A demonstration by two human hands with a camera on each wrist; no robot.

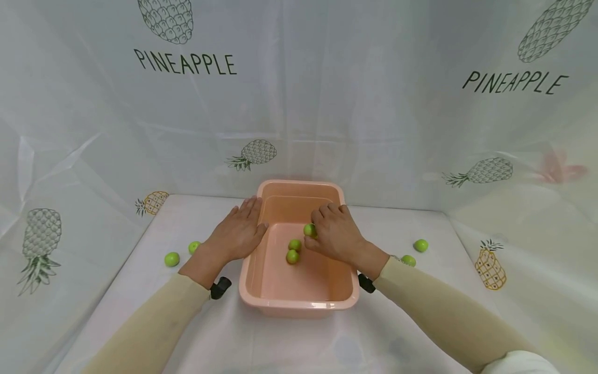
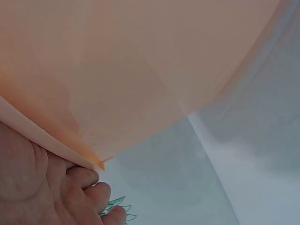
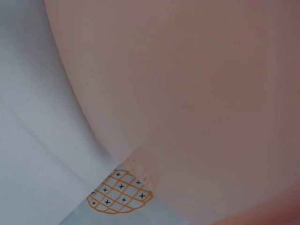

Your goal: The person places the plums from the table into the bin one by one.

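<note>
A pink plastic basin (image 1: 299,304) stands in the middle of the table. Over its inside, my right hand (image 1: 335,231) pinches a small green fruit (image 1: 310,230) between thumb and fingers. Two more green fruits (image 1: 293,256) lie together on the basin floor. My left hand (image 1: 240,228) rests on the basin's left rim with its fingers straight. In the left wrist view that hand (image 2: 51,187) lies against the rim beneath the basin wall (image 2: 140,70). Only the basin's outer wall (image 3: 187,93) and cloth show in the right wrist view; the right hand is hidden there.
Two green fruits (image 1: 172,259) lie left of the basin, one partly behind the left wrist. On the right are two others, a green fruit (image 1: 421,245) and one (image 1: 408,260) beside the right sleeve. A pineapple-print sheet (image 1: 355,104) hangs behind the white table (image 1: 383,218).
</note>
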